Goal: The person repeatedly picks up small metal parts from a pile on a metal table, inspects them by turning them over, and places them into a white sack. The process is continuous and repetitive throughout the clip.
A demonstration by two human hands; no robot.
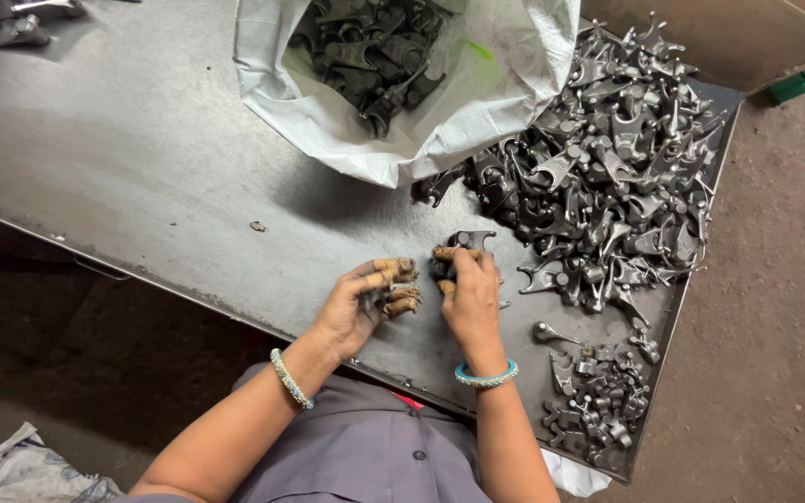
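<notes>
My right hand [468,293] grips a dark forked metal part [466,242] just above the steel table [142,158]; its fingertips are wrapped in brown tape. My left hand [365,298], also with taped fingertips, sits beside it with fingers curled; whether it holds anything I cannot tell. A large heap of grey forked metal parts [617,177] lies just right of my hands. A white woven sack [402,130] full of darker parts [370,51] stands open beyond my hands.
A smaller pile of similar parts [593,401] lies at the table's near right corner. A few parts [16,23] rest at the far left. A small chip [258,226] lies on the table. A dirt floor surrounds the table, with a green object [803,82] at upper right.
</notes>
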